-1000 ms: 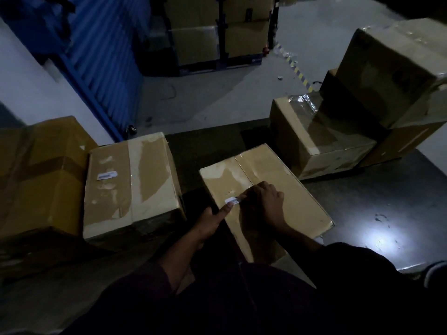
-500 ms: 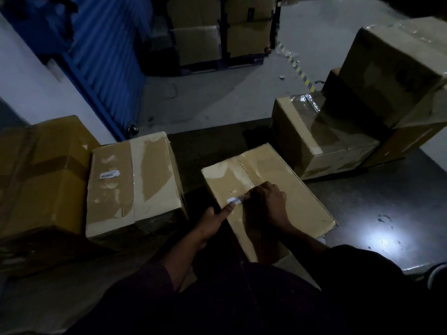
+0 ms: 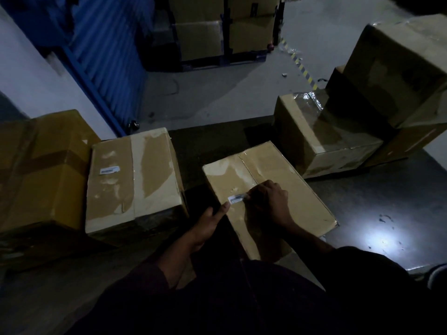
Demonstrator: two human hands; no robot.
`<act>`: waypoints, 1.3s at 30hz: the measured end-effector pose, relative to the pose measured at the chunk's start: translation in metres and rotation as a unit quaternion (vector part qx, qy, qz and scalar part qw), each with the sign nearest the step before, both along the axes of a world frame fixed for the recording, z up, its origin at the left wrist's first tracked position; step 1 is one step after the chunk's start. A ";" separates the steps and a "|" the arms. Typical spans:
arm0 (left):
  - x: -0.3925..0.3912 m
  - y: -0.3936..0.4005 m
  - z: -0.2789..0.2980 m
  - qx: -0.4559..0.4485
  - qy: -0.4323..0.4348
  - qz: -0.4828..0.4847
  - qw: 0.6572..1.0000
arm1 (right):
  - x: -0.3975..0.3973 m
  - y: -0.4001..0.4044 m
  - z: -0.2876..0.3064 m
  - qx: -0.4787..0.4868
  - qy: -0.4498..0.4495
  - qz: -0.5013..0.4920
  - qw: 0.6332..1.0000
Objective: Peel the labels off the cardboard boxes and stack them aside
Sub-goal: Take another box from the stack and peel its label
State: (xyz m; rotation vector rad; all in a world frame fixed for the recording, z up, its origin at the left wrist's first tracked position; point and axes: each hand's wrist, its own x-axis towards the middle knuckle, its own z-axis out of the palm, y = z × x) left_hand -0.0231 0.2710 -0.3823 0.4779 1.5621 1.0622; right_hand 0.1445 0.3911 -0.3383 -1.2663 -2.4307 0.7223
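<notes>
A flat cardboard box (image 3: 285, 180) lies in front of me on a dark table. A small white label (image 3: 236, 199) sticks to its top near the left edge. My right hand (image 3: 268, 201) rests on the box with its fingertips pinching the label's right end. My left hand (image 3: 208, 226) sits at the box's left edge, its forefinger pressing the label's left end. A second box (image 3: 150, 180) to the left carries its own white label (image 3: 110, 169).
A yellow-brown box (image 3: 43, 170) stands at the far left. Several stacked boxes (image 3: 391, 93) crowd the right back of the table (image 3: 387, 201). Blue shutter (image 3: 106, 56) and more cartons (image 3: 217, 32) lie beyond on the grey floor.
More of the white label shows now beside my right fingertips. Both hands stay in almost the same place on the box.
</notes>
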 end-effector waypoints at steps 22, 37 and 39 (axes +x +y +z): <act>-0.009 0.004 -0.033 -0.025 0.013 0.003 1.000 | -0.002 0.000 0.009 -0.018 0.003 0.012 1.000; -0.006 0.002 -0.016 -0.001 -0.002 -0.013 1.000 | -0.003 0.001 0.015 -0.051 -0.024 0.020 0.998; -0.006 0.002 -0.019 -0.007 -0.005 -0.002 1.000 | -0.004 0.001 0.015 -0.046 -0.021 0.018 0.999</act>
